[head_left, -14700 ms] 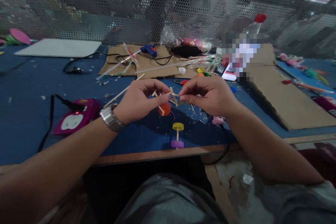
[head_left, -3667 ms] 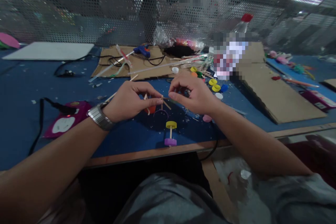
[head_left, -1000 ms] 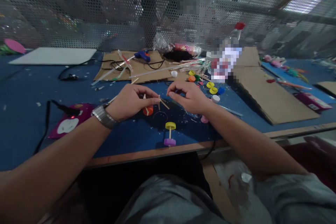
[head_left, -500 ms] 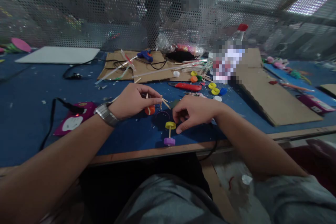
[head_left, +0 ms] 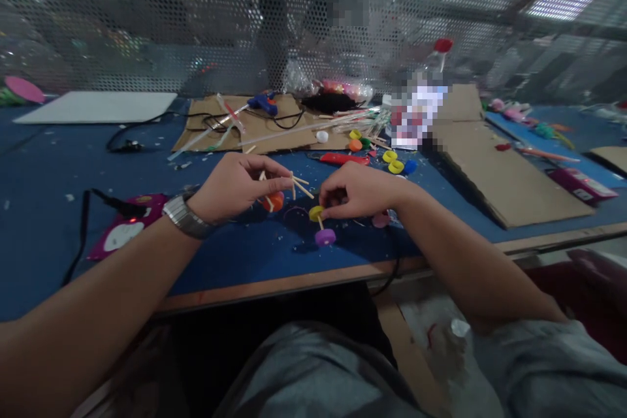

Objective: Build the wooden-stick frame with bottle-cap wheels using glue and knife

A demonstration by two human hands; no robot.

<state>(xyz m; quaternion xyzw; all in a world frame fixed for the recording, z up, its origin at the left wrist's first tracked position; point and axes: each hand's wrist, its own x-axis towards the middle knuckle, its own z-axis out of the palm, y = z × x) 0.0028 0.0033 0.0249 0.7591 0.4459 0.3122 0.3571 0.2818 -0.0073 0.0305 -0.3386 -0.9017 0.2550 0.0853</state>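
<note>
My left hand (head_left: pixel 238 184) pinches a small frame of thin wooden sticks (head_left: pixel 296 185) that carries an orange bottle cap (head_left: pixel 273 201), held just above the blue table (head_left: pixel 53 176). My right hand (head_left: pixel 360 189) is closed on a stick axle with a yellow cap (head_left: pixel 316 213) at the upper end and a purple cap (head_left: pixel 325 237) at the lower end. The axle is lifted and tilted, its yellow end close to the stick frame. A metal watch (head_left: pixel 182 217) is on my left wrist.
A magenta device (head_left: pixel 125 230) with a black cable lies left. Behind are a cardboard sheet (head_left: pixel 274 124) with a blue glue gun (head_left: pixel 262 103), long straws, a red cutter (head_left: pixel 343 159), loose caps (head_left: pixel 392 162), a red-capped bottle (head_left: pixel 431 72) and more cardboard (head_left: pixel 494 163) on the right.
My right hand let go of the stick frame, dropped to the yellow-and-purple cap axle on the table, closed on it and raised it toward the frame. My left hand kept holding the frame.
</note>
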